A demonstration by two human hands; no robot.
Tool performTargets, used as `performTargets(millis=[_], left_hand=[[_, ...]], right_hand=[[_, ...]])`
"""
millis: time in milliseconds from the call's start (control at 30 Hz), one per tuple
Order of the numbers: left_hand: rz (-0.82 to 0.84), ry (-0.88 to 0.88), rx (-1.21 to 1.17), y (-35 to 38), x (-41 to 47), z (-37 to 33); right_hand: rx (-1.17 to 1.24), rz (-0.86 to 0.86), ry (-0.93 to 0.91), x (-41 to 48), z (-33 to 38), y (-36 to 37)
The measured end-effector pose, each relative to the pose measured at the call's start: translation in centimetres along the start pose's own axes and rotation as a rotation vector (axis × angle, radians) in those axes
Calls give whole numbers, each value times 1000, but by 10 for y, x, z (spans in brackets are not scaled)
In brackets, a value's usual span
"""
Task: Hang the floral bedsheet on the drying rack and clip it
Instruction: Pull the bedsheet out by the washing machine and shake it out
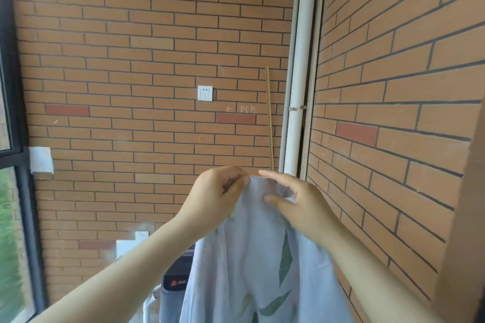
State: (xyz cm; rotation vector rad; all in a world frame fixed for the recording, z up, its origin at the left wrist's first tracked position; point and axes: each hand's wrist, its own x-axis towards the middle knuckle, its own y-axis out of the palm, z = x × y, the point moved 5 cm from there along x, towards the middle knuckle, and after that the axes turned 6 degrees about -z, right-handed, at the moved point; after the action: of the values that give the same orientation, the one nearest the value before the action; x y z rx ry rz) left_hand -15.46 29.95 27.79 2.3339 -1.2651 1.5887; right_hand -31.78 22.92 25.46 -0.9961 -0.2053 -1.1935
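Two brick walls (131,34) of orange-brown tile meet in a corner, with a white pipe (301,86) running up the joint and a dark-framed window (15,139) at the far left with green showing through it. A flat brown panel (462,217) fills the right edge.

The floral bedsheet (252,270), pale blue-grey with green leaf prints, hangs in folds from the two hands down past the bottom of the view, held up in the air in front of the corner. The left grip (212,199) has its fingers curled and pinches the sheet's top edge between thumb and fingers. The right grip (299,204), just beside it, also pinches the edge: the forefinger lies along the top and the thumb presses on the front of the cloth.

Behind the sheet, low down, stands a dark box-like unit (174,283), partly covered by the cloth; whether it holds anything cannot be told. It bears a small red triangular logo (173,283) with lettering too small to read. A bent white tube (148,304) shows beside its foot.

A thin pale stick (269,118) stands upright near the pipe. A white paper patch (40,160) is fixed by the window. A white socket (205,93) sits mid-wall, and another (141,235) lower down. Faint chalk marks (245,109), an arrow and some characters, are not legible.
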Motion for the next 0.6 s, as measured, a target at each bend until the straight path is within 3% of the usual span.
performTargets(millis=[133, 367, 600], left_hand=[[89, -69, -12, 18, -39, 30], [338, -318, -296, 64, -107, 82], [338, -447, -342, 89, -147, 117]], right_hand=[[35, -4, 84, -26, -31, 23], [-18, -38, 10, -28, -43, 32], [-94, -154, -66, -8, -31, 1]])
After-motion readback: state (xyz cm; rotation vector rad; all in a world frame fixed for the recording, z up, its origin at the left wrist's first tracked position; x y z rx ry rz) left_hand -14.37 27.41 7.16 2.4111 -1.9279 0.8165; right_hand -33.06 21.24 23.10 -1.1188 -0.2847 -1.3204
